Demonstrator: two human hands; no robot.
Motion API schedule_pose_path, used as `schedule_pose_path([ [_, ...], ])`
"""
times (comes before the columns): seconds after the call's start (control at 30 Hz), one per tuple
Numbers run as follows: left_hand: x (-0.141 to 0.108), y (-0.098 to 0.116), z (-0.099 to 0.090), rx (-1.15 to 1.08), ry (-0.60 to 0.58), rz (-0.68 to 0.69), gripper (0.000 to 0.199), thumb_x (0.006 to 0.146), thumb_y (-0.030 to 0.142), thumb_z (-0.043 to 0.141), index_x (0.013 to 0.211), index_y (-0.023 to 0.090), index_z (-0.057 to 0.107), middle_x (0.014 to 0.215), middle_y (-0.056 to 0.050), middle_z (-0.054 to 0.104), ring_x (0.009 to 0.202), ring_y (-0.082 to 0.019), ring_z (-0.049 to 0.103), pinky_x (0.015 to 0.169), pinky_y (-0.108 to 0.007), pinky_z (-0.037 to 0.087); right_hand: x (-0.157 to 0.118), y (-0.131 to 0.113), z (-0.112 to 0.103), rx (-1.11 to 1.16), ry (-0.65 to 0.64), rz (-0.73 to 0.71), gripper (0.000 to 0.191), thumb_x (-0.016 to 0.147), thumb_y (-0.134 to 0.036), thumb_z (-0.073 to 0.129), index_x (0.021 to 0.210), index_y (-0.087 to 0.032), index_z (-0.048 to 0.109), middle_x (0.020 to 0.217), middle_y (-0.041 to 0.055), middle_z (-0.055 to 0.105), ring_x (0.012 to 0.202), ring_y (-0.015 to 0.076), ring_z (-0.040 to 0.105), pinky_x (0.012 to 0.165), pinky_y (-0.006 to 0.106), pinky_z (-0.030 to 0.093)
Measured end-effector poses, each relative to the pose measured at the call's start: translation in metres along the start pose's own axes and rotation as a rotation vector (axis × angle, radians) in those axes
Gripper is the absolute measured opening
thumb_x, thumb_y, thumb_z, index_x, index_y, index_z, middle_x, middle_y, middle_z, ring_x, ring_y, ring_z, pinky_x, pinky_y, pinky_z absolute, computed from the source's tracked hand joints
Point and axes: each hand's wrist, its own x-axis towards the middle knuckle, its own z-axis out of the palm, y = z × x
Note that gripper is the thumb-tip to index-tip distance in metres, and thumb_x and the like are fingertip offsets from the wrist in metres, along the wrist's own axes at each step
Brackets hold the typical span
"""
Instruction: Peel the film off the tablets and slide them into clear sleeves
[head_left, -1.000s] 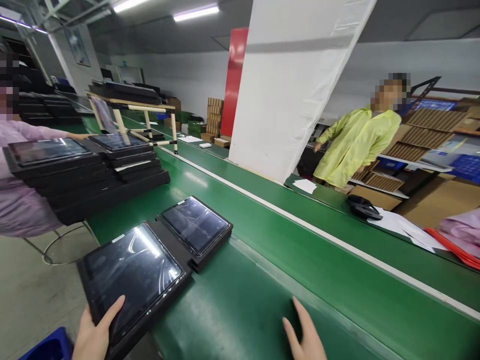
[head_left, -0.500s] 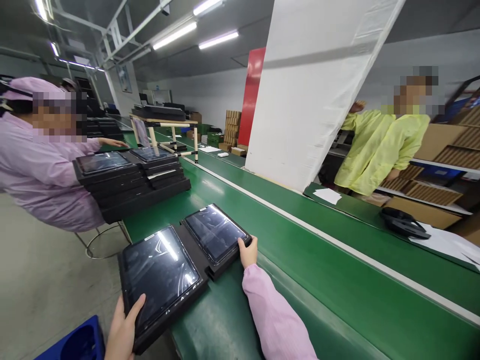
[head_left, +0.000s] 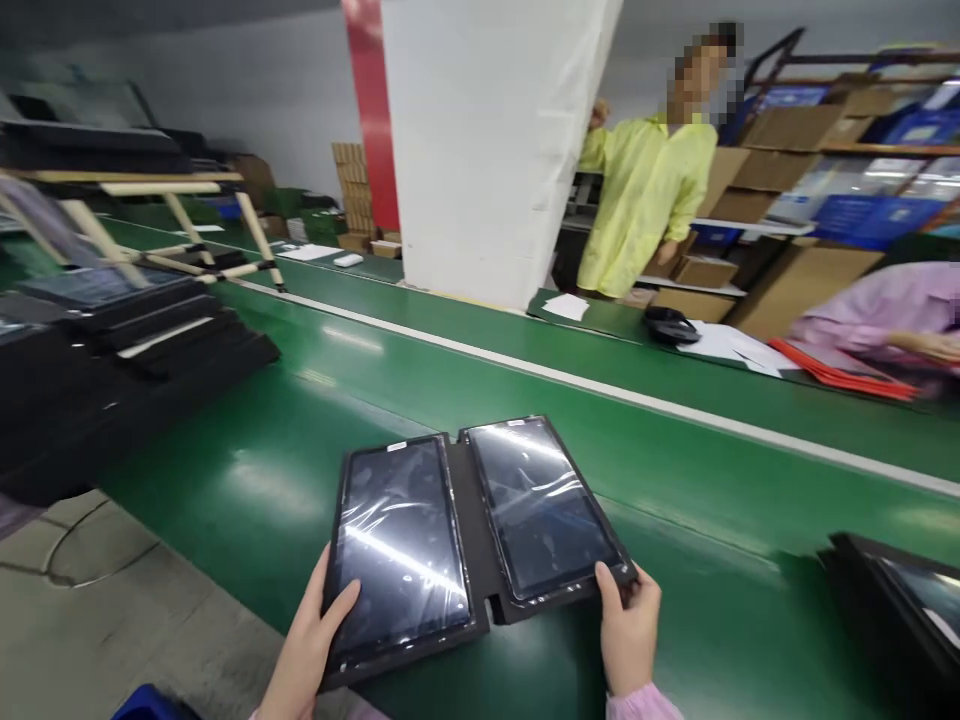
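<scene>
A black foam tray (head_left: 474, 520) is held level between my hands over the green bench. Two tablets lie side by side in it: the left tablet (head_left: 401, 540) and the right tablet (head_left: 544, 505), each with a dark, glossy, film-covered screen and a small white label at its far edge. My left hand (head_left: 311, 635) grips the tray's left side, thumb on top and fingers underneath. At the near right corner, my right hand (head_left: 630, 625) is closed on the tray, its thumb over the edge.
Stacked black trays (head_left: 195, 345) stand at the left beneath a pale tube rack (head_left: 176, 185). Another tray stack (head_left: 900, 600) sits at the right. Across the white-lined green bench (head_left: 360, 395) are a person in yellow (head_left: 645, 200), a pink sleeve (head_left: 892, 310) and red folders (head_left: 840, 370).
My view has turned right, and the tray has swung round and rightward with both hands still on it. A tray stack and a pink-sleeved person now show at the right.
</scene>
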Motion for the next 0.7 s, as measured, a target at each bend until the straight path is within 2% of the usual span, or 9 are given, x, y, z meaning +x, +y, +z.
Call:
schedule_pose_path([
  [0.1,0.029,0.017,0.025,0.039,-0.227,0.065,0.078,0.087,0.056,0.057,0.152,0.02,0.032,0.161,-0.008,0.034,0.148,-0.027,0.029,0.121,-0.039,0.027,-0.031,0.012,-0.055,-0.001,0.161,0.074,0.062,0.066,-0.059,0.072,0.108,-0.02,0.048,0.103,0.006,0.058,0.101,0.0279,0.059,0.091,0.043,0.046],
  [0.23,0.062,0.039,0.062,0.064,-0.52,0.09,0.083,0.082,0.051,0.066,0.151,0.017,0.034,0.158,-0.011,0.039,0.142,-0.03,0.04,0.117,-0.039,0.035,-0.077,0.028,-0.108,0.053,0.353,0.172,0.053,0.067,-0.057,0.073,0.103,-0.023,0.055,0.1,0.0051,0.061,0.099,0.0283,0.058,0.084,0.04,0.047],
  [0.3,0.068,0.044,0.077,0.093,-0.599,0.096,0.084,0.082,0.05,0.066,0.151,0.017,0.034,0.158,-0.011,0.039,0.142,-0.03,0.041,0.116,-0.038,0.035,-0.09,0.031,-0.127,0.103,0.424,0.214,0.044,0.071,-0.058,0.07,0.097,-0.024,0.059,0.094,0.0041,0.062,0.092,0.0267,0.059,0.076,0.038,0.048],
  [0.37,0.065,0.044,0.085,0.128,-0.624,0.107,0.083,0.082,0.05,0.065,0.152,0.018,0.034,0.159,-0.009,0.038,0.143,-0.029,0.039,0.117,-0.036,0.034,-0.092,0.031,-0.142,0.139,0.423,0.249,0.038,0.076,-0.057,0.066,0.095,-0.023,0.063,0.093,0.0038,0.064,0.089,0.0255,0.06,0.071,0.035,0.048],
  [0.43,0.056,0.04,0.088,0.144,-0.633,0.096,0.082,0.084,0.05,0.064,0.153,0.02,0.031,0.161,-0.008,0.034,0.145,-0.028,0.035,0.117,-0.036,0.034,-0.086,0.026,-0.151,0.17,0.37,0.272,0.039,0.08,-0.054,0.063,0.103,-0.023,0.066,0.104,0.0047,0.067,0.097,0.0267,0.063,0.074,0.035,0.051],
  [0.53,0.041,0.031,0.084,0.144,-0.631,0.083,0.081,0.087,0.049,0.061,0.155,0.022,0.027,0.163,-0.006,0.029,0.148,-0.026,0.029,0.118,-0.034,0.032,-0.071,0.016,-0.151,0.146,0.32,0.241,0.049,0.08,-0.049,0.065,0.119,-0.02,0.066,0.125,0.0076,0.067,0.118,0.0315,0.06,0.09,0.039,0.052],
  [0.6,0.032,0.026,0.079,0.15,-0.6,0.094,0.078,0.089,0.048,0.059,0.155,0.024,0.027,0.164,-0.004,0.027,0.15,-0.025,0.024,0.121,-0.034,0.026,-0.065,0.01,-0.145,0.066,0.331,0.202,0.05,0.077,-0.047,0.067,0.117,-0.017,0.069,0.126,0.0097,0.067,0.124,0.0345,0.057,0.098,0.043,0.05],
  [0.7,0.021,0.021,0.072,0.135,-0.54,0.125,0.074,0.091,0.046,0.058,0.155,0.025,0.028,0.164,-0.001,0.025,0.152,-0.022,0.02,0.124,-0.035,0.017,-0.064,0.007,-0.136,-0.005,0.346,0.184,0.047,0.078,-0.048,0.065,0.115,-0.019,0.072,0.122,0.0105,0.07,0.126,0.0363,0.056,0.101,0.048,0.05],
])
